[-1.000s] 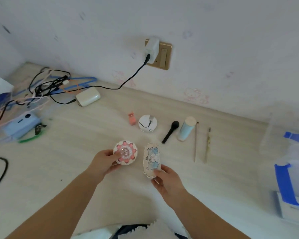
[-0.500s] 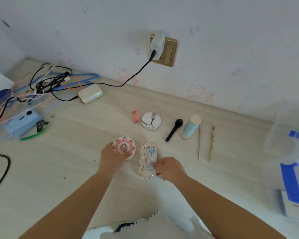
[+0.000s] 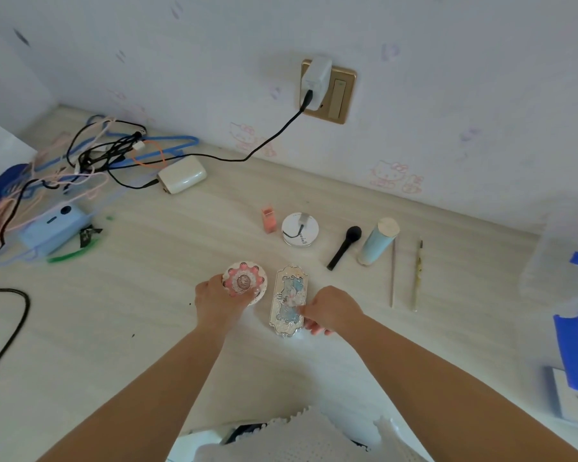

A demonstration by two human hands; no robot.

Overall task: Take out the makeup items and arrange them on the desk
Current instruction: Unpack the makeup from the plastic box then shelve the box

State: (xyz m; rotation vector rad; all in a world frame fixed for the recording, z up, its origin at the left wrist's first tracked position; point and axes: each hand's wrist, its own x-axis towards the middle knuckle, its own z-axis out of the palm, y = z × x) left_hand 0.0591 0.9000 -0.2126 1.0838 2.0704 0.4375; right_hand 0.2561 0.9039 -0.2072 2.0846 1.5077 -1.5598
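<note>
My left hand (image 3: pixel 216 300) grips a round pink-and-white compact (image 3: pixel 245 281), resting on the desk. My right hand (image 3: pixel 331 310) holds the right edge of an ornate rectangular blue-and-silver palette (image 3: pixel 289 300) that lies flat beside the compact. Behind them, in a row from left to right, lie a small coral box (image 3: pixel 268 219), a round white compact (image 3: pixel 300 229), a black brush (image 3: pixel 344 246), a pale blue tube (image 3: pixel 377 241) and two thin brushes (image 3: pixel 393 273) (image 3: pixel 417 276).
A clear plastic box (image 3: pixel 564 295) with blue clasps stands at the right edge. Tangled cables (image 3: pixel 107 155), a white charger (image 3: pixel 182 175) and a light blue device (image 3: pixel 52 225) crowd the left. A plug (image 3: pixel 315 80) sits in the wall socket. A black cord (image 3: pixel 0 335) trails at the left.
Both hands have lowered the round compact and the palette from above the desk onto its surface, side by side. The camera has tilted slightly.
</note>
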